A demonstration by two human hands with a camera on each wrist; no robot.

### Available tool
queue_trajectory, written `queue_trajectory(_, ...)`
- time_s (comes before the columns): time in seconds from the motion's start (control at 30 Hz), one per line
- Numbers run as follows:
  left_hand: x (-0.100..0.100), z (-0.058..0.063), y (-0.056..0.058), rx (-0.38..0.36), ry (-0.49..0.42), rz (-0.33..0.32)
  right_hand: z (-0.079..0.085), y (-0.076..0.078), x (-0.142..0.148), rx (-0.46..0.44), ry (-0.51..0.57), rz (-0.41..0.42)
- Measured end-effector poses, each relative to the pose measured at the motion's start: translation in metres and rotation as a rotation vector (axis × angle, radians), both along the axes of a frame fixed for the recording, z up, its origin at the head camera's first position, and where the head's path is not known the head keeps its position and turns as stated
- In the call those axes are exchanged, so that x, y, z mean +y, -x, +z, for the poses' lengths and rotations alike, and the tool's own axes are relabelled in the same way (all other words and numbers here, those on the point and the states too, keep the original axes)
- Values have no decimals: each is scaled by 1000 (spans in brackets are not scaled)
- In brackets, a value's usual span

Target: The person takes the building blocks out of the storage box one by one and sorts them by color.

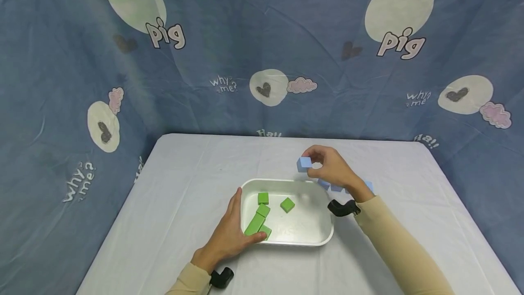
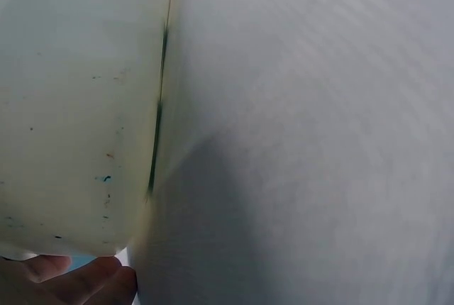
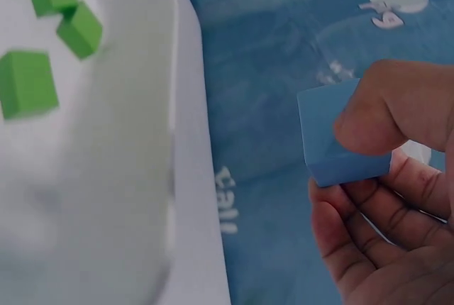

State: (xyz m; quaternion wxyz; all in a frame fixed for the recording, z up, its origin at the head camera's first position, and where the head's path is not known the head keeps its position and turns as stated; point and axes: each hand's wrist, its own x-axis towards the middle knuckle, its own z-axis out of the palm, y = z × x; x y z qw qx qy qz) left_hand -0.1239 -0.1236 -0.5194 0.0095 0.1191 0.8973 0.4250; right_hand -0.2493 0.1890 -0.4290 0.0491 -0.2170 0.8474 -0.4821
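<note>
My right hand (image 1: 330, 167) pinches a light blue cube block (image 1: 304, 164) between thumb and fingers, above the table just past the white tray's far rim. In the right wrist view the thumb covers part of this blue block (image 3: 328, 124). My left hand (image 1: 228, 235) grips the left end of the white tray (image 1: 304, 226), its thumb over the near-left corner and its fingers along the outer side. Inside the tray lie several green blocks (image 1: 255, 223), mostly along the left, while a single green block (image 1: 287, 205) sits nearer the middle. Left fingers (image 2: 85, 280) touch the tray (image 2: 57, 120) in the left wrist view.
Several more blue blocks (image 1: 323, 184) lie on the table beyond the tray's right end, partly hidden by my right hand and wrist. A white cloth covers the table (image 1: 184, 185). Behind its far edge hangs a blue printed curtain (image 1: 229, 113).
</note>
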Motion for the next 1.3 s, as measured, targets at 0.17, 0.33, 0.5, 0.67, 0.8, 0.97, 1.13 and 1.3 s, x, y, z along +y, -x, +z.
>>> queue_trajectory(0.17, 0, 1, 0, -13, 7, 6, 3, 1, 21, -4, -31, -41)
queue_trajectory(0.33, 1, 1, 1, -26, 8, 8, 3, -1, 43, -28, -40, -84)
queue_trajectory(0.5, 2, 0, 1, -29, 9, 8, 2, -6, 64, -35, -59, -120)
queue_trajectory(0.67, 2, -1, 0, -25, 5, 8, 3, -10, 86, -21, -77, -152)
queue_trajectory(0.8, 2, -1, 0, -21, 3, 7, 1, -12, 103, -13, -82, -193)
queue_trajectory(0.97, 1, -1, -1, -29, 6, 17, 1, -14, 122, -9, -88, -242)
queue_trajectory(1.13, 1, 1, -1, -31, 5, 20, -1, -18, 139, 0, -127, -285)
queue_trajectory(1.3, 2, 1, -1, -40, 0, 17, -4, -22, 155, -28, -177, -317)
